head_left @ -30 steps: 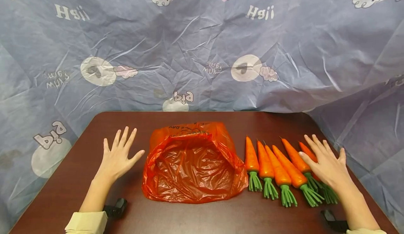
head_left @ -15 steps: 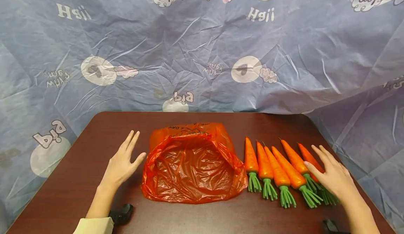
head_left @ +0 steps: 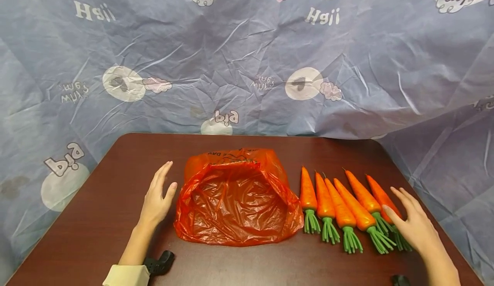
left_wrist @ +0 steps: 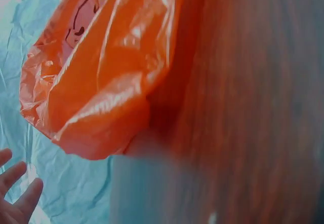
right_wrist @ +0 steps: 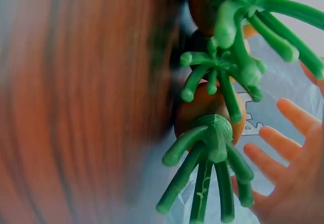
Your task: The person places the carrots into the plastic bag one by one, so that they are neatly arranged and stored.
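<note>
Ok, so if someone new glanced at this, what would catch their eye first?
Most likely the crinkled red plastic bag, lying near the middle of the brown table with its wide mouth open toward the person. Next, the six green-topped orange carrots, fanned out just right of it. The open left hand is left of the bag.
</note>
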`<state>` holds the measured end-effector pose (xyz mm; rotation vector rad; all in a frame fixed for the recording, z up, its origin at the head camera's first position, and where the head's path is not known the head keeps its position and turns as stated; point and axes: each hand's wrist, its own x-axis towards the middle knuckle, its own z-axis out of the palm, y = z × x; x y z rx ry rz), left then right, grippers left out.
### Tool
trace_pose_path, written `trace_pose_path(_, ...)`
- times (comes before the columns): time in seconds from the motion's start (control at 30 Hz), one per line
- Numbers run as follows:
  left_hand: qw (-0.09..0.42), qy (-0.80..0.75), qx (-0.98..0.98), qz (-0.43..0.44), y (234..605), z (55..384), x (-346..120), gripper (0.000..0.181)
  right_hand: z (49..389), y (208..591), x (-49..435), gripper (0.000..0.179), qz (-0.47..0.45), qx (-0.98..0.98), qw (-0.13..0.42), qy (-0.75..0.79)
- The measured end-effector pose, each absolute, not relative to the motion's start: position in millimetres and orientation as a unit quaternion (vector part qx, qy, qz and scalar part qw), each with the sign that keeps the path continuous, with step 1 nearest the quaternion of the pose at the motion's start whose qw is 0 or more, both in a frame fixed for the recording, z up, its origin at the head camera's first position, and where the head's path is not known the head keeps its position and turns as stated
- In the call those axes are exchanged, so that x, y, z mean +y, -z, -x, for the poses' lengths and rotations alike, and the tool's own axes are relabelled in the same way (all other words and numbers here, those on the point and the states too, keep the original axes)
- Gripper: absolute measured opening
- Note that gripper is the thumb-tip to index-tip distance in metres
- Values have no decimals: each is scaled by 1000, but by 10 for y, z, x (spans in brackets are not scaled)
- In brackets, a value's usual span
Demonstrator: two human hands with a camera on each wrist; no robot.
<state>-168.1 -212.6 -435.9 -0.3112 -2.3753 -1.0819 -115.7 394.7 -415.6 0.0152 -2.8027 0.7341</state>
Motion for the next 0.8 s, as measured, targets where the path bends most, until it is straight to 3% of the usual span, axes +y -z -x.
trace_pose_path(0.1,261,440,-851,116,4394,1696,-2122,53,1152,4178,3954,61,-3,-956,130,-263)
trace_pose_path(0.33,218,548,-802,96,4437,1605,-2040,46,1141,4252,3977,58,-7,-941,160,-298)
trace_pose_path(0.67,213,578,-777,127,4693,1596,-1957,48,1118,4364,3918,45,45,-879,302,-365)
trace_pose_path(0.8,202,555,-793,151,4704,1619,-1957,49,1154,4390,3938,43,61,-870,315,-375)
